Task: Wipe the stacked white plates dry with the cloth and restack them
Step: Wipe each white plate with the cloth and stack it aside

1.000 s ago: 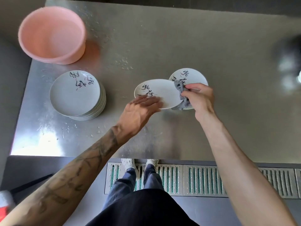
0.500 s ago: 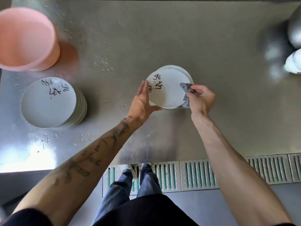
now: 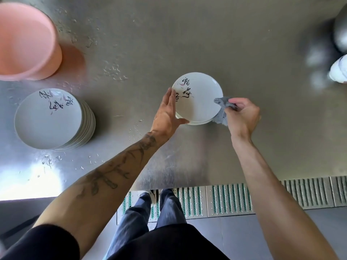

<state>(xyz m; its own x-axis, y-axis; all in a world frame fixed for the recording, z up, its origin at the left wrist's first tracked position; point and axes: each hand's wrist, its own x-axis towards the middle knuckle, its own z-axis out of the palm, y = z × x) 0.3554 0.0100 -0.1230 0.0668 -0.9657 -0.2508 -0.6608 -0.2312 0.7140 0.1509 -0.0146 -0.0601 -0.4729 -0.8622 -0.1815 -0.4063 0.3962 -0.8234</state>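
A white plate (image 3: 199,102) with black brush writing lies on top of a short stack in the middle of the steel table. My left hand (image 3: 167,114) rests against its left rim, fingers straight and thumb at the near edge. My right hand (image 3: 242,117) grips a crumpled grey cloth (image 3: 221,111) beside the plate's right rim. A taller stack of the same plates (image 3: 48,119) stands at the left.
A pink plastic basin (image 3: 26,38) sits at the far left corner. Water drops lie on the steel table (image 3: 187,44) around it. A blurred metal bowl (image 3: 340,32) and a white object (image 3: 339,70) are at the right edge. Floor grating runs below the table's front edge.
The plate that my left hand held tilted above the table now lies flat on the short middle stack. My left hand has shifted to its left rim; my right hand stays beside it with the cloth.
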